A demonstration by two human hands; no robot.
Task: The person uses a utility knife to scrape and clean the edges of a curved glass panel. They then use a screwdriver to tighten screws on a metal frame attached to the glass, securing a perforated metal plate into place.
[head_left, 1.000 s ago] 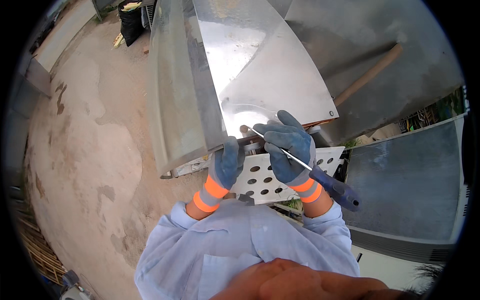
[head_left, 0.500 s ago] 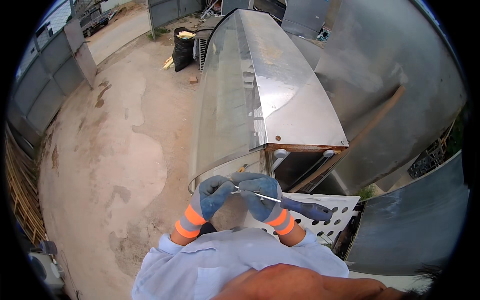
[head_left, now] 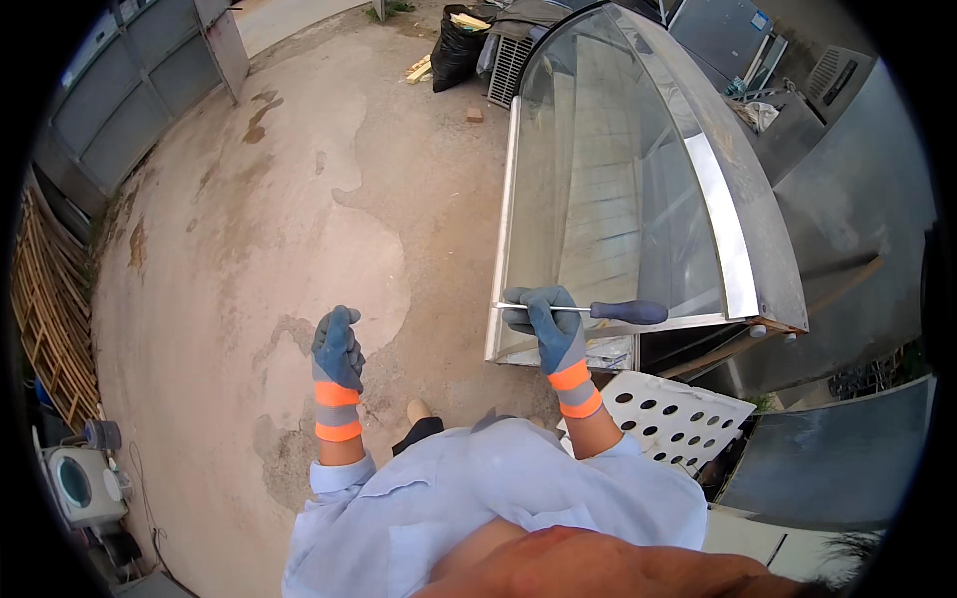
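Observation:
My right hand, in a blue-grey work glove with an orange-banded cuff, grips a screwdriver by its metal shaft. Its dark blue handle points right and the tip points left. Just beyond that hand stands a large display cabinet with curved glass and a metal top. My left hand, gloved alike, hangs over the concrete floor, apart from the cabinet. Its fingers are curled in, and anything inside them is hidden.
A white panel with round holes lies right of my body. Large metal sheets stand farther right. At the back are a black bag and a brick. Bamboo poles and a white appliance line the left.
My hands have come apart: the left has moved away to the left, while the right keeps the screwdriver. The view has swung left, and more of the cabinet's glass side shows.

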